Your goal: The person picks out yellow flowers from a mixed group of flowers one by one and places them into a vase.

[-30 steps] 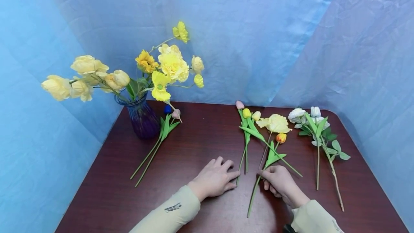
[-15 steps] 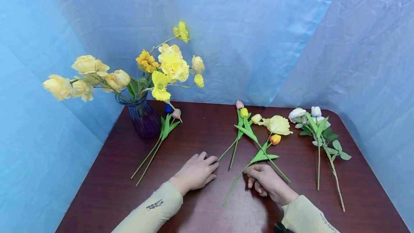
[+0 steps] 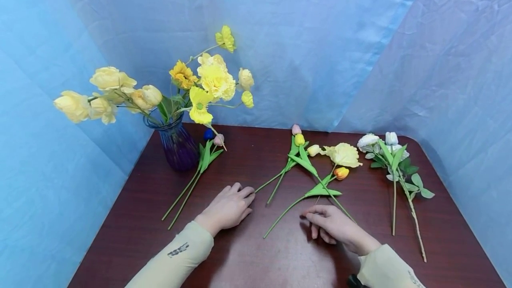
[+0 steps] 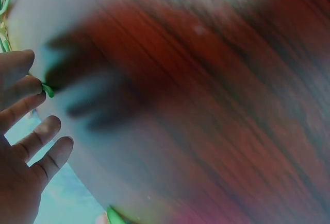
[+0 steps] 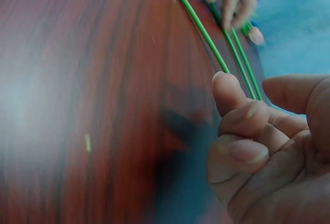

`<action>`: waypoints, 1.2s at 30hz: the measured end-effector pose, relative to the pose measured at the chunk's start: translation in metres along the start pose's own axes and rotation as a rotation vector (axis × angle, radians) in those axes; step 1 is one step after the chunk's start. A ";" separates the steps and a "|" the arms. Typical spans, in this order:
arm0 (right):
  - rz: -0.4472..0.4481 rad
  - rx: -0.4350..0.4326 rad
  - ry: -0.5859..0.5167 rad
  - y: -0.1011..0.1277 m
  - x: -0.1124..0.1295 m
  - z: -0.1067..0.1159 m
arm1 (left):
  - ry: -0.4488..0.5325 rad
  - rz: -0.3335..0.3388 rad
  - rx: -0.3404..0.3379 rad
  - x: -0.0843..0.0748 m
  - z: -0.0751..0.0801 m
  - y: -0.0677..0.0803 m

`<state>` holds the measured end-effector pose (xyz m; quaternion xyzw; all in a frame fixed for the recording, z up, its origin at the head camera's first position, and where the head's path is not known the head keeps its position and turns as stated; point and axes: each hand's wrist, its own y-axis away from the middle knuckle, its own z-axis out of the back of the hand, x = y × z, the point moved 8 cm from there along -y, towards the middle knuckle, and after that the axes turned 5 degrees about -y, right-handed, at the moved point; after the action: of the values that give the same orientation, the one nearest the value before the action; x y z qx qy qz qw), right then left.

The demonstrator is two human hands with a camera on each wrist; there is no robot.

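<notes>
My left hand (image 3: 228,206) rests palm down left of centre, its fingertips at the end of a green tulip stem (image 3: 266,185); in the left wrist view the stem tip (image 4: 48,90) pokes out beside a fingertip. Pink (image 3: 296,129), yellow (image 3: 299,139) and cream (image 3: 314,150) tulips lie with that stem. Right of them, my right hand (image 3: 336,226) hovers with fingers loosely bent and thumb apart. An orange tulip (image 3: 341,173) lies with its stem (image 3: 282,216) passing just beyond these fingers. Behind it is a ruffled pale-yellow flower (image 3: 343,154), its lower stem partly hidden.
A blue-purple glass vase (image 3: 178,146) of yellow flowers stands at the back left. Beside it lie a blue tulip (image 3: 208,134) and a pink tulip (image 3: 218,140). White flowers (image 3: 368,142) and a white tulip (image 3: 391,138) lie at the right. Blue cloth surrounds the table.
My left hand has slid left and slightly back, the stem end shifting with it. My right hand has moved the orange tulip's stem left and parted from it. The tulip stems are more slanted.
</notes>
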<state>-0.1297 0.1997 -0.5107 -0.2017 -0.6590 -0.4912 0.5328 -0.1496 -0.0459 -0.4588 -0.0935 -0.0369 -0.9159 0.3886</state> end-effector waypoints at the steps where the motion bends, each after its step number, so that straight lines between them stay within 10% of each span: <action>1: 0.007 -0.018 0.024 0.004 0.000 0.007 | 0.003 0.006 0.006 0.002 0.000 0.001; 8: 0.028 -0.243 0.237 0.038 -0.001 0.073 | 0.053 0.104 0.051 0.026 -0.005 0.009; 16: 0.168 -0.505 0.821 0.071 0.011 0.119 | 0.158 0.290 -0.051 0.037 0.008 -0.010; 22: 0.259 -0.394 0.961 0.071 0.000 0.110 | 0.182 0.372 -0.038 0.032 0.011 -0.039; 36: 0.163 -0.280 1.026 0.066 -0.027 0.105 | 0.193 0.405 0.004 0.023 -0.005 -0.075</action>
<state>-0.1207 0.3264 -0.5012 -0.0554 -0.2243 -0.5666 0.7909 -0.2199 -0.0105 -0.4584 -0.0102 0.0182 -0.8238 0.5665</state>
